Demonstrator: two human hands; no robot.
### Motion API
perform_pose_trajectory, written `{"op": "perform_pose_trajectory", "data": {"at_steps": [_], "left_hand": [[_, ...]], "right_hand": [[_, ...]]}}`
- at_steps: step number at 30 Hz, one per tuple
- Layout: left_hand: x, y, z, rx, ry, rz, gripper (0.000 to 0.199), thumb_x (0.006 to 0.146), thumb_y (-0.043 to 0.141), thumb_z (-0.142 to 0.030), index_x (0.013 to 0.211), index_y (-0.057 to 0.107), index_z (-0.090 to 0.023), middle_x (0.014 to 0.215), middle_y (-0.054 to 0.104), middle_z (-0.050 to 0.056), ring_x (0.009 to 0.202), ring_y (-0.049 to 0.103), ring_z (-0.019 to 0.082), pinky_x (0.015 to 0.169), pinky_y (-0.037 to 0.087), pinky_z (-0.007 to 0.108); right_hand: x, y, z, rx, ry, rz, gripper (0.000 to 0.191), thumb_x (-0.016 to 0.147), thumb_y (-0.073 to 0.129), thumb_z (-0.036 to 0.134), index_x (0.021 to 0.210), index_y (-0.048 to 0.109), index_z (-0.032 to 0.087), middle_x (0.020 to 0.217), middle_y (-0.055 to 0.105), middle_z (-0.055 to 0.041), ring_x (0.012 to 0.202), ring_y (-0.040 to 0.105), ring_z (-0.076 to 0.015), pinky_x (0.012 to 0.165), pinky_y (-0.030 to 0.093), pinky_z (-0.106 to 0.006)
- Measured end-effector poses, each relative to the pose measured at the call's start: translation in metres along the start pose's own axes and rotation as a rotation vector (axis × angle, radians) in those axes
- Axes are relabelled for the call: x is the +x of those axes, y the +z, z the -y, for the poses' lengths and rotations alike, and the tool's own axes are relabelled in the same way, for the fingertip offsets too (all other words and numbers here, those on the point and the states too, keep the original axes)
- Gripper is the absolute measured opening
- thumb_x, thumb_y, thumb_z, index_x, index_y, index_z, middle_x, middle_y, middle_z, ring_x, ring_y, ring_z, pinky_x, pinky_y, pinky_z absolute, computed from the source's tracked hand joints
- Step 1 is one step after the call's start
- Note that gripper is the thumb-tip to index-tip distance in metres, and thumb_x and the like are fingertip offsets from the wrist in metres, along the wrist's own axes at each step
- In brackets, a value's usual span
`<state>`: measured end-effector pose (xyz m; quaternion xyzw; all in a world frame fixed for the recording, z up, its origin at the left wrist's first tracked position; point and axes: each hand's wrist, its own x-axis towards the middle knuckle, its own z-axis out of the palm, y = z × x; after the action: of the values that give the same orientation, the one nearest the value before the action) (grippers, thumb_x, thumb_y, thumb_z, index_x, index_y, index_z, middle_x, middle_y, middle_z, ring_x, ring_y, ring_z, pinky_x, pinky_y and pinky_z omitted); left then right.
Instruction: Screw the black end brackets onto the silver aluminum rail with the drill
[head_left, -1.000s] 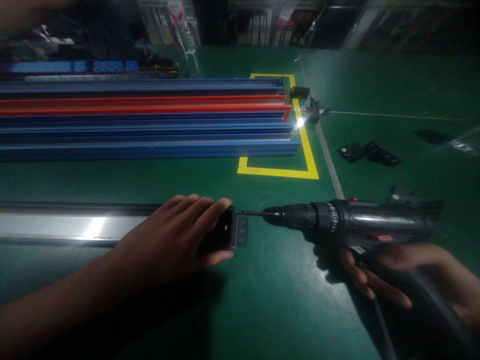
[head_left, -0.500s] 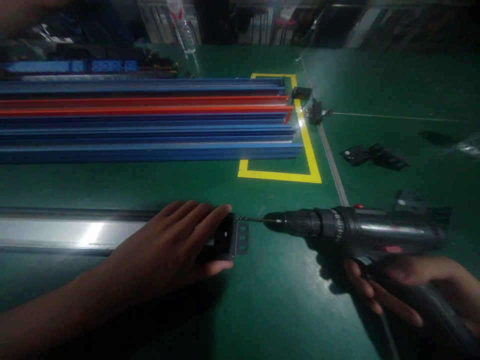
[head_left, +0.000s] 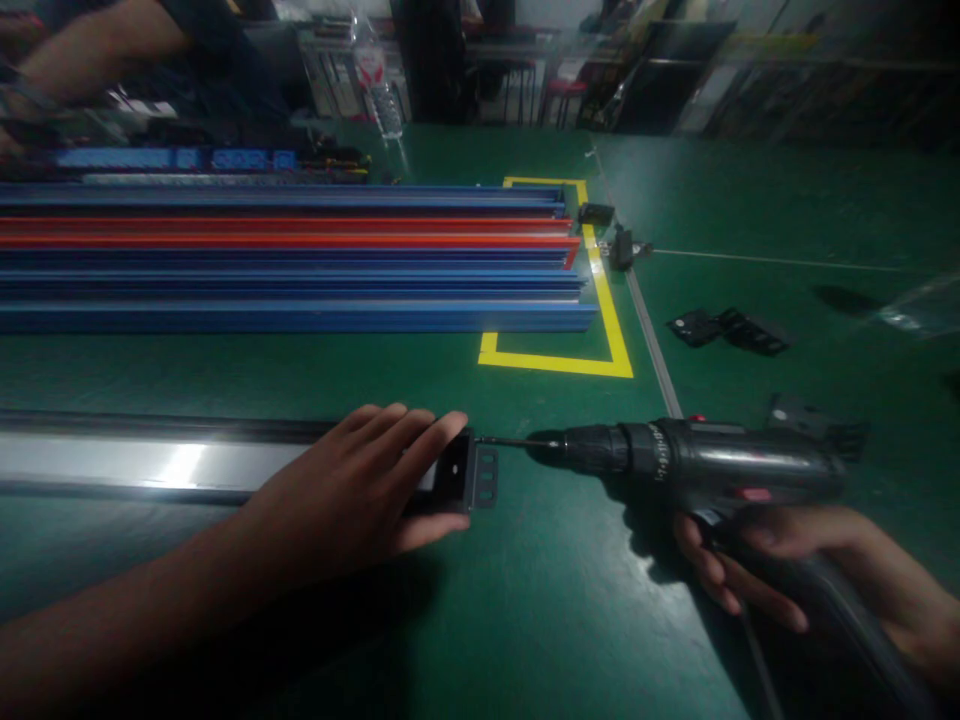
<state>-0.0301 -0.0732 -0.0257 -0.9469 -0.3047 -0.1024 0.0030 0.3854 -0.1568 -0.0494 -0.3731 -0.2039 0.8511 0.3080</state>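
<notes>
My left hand (head_left: 360,480) is wrapped over the end of a long silver-and-black metal profile (head_left: 135,462), fingers on its far side and thumb on the near side. A black end bracket (head_left: 454,480) with a slotted tab caps that end, partly under my fingers. In my right hand (head_left: 757,560) is a black cordless drill (head_left: 739,460), gripped by its handle and lying level. Its long thin bit (head_left: 517,442) points left and meets the far corner of the bracket; any screw at the tip is too small to make out.
Blue profiles (head_left: 300,318) and red profiles (head_left: 300,242) lie across the green table beyond, ending inside yellow tape (head_left: 555,365). Small black brackets (head_left: 727,328) sit at the right. A plastic bottle (head_left: 379,90) stands at the back, and another person's arm (head_left: 105,60) shows far left.
The camera view has tilted up slightly, so the far things sit lower. Both hands, the drill and the bracket keep nearly the same places relative to each other. The other person's arm shows more.
</notes>
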Motion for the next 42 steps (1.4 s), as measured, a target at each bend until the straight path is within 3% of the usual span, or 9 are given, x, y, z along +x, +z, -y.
{"op": "perform_pose_trajectory", "data": {"at_steps": [7, 21, 31, 42], "left_hand": [[0.000, 0.000, 0.000, 0.014, 0.001, -0.017, 0.065, 0.099, 0.058, -0.057, 0.146, 0.044, -0.014, 0.124, 0.067, 0.014, 0.109, 0.063, 0.030, 0.095, 0.051, 0.045], [0.001, -0.001, -0.001, 0.070, 0.054, -0.055, 0.066, 0.102, 0.052, -0.056, 0.147, 0.042, -0.009, 0.124, 0.066, 0.017, 0.107, 0.062, 0.031, 0.092, 0.054, 0.048], [-0.001, -0.001, -0.001, 0.067, 0.038, -0.038, 0.069, 0.099, 0.057, -0.056, 0.149, 0.040, -0.011, 0.127, 0.065, 0.017, 0.110, 0.062, 0.032, 0.094, 0.053, 0.047], [0.001, -0.002, -0.001, 0.046, 0.053, -0.045, 0.066, 0.100, 0.057, -0.054, 0.146, 0.043, -0.008, 0.125, 0.065, 0.016, 0.108, 0.061, 0.031, 0.093, 0.052, 0.046]], "right_hand": [[0.003, 0.010, 0.011, -0.059, 0.049, 0.024, 0.033, 0.082, 0.066, 0.028, 0.106, 0.080, 0.009, 0.086, 0.077, -0.0131, 0.052, 0.063, -0.0115, 0.073, 0.056, -0.030], [0.005, 0.004, 0.001, -0.033, -0.054, 0.010, 0.037, 0.080, 0.064, 0.031, 0.103, 0.080, 0.007, 0.078, 0.076, -0.0139, 0.047, 0.057, -0.0105, 0.067, 0.055, -0.029], [0.004, 0.015, 0.015, -0.076, 0.025, 0.025, 0.033, 0.081, 0.068, 0.028, 0.104, 0.079, 0.007, 0.086, 0.076, -0.0137, 0.051, 0.063, -0.0120, 0.071, 0.057, -0.031], [0.003, 0.016, 0.015, -0.083, 0.031, 0.017, 0.033, 0.081, 0.067, 0.029, 0.104, 0.080, 0.009, 0.085, 0.076, -0.0122, 0.051, 0.061, -0.0106, 0.072, 0.056, -0.030]]}}
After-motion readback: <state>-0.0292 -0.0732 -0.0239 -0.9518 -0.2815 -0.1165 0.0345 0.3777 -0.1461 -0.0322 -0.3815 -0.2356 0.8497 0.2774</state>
